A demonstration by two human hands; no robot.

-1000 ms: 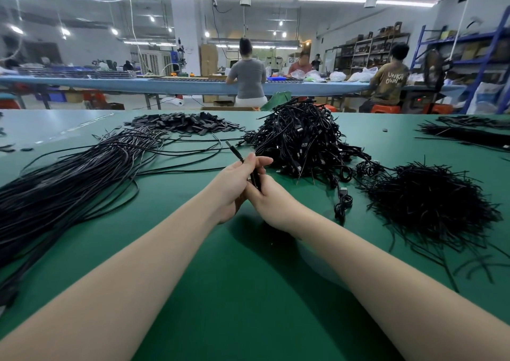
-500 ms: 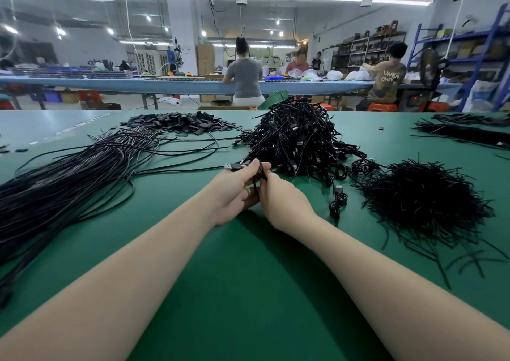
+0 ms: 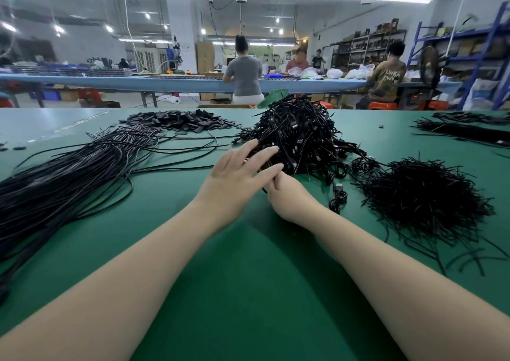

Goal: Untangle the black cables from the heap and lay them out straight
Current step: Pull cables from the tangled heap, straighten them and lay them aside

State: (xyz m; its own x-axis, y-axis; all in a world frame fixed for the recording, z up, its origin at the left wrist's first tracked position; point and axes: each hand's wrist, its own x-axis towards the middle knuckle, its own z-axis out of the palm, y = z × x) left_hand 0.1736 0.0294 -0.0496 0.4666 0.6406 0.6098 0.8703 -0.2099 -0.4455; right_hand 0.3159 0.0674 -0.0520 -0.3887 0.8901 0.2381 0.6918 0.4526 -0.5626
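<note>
Head view shows both bare forearms reaching forward over the green felt-covered worktable [image 3: 248,291] toward the tangled heap of thin black cables [image 3: 300,137], which sits just beyond the fingertips and slightly to the right of centre. The left hand [image 3: 237,178] is spread flat, fingers straight and fanned, their tips over the near-left edge of the heap; it grips nothing that I can see, though whether the tips press on the cables or hover just above them I cannot tell. The right hand [image 3: 287,195] lies just beside and partly under it, fingers curled; a thin black strand shows at its fingertips, so it looks to be pinching a cable, but the left hand hides most of that grip.

The pile of straightened long black cables [image 3: 71,178] lies well apart on the left, its strands running roughly from the near-left corner toward the far middle of the table. So the cable in hand has to travel leftward, across the body, and its long axis should end up matching that diagonal. The left hand is the nearer one to that pile; my guess is it will take the free end and draw it out that way while the right steadies the heap side.

A bristly mound of short black cable ties [image 3: 422,195] sits to the right, near the heap but not part of it.
</note>
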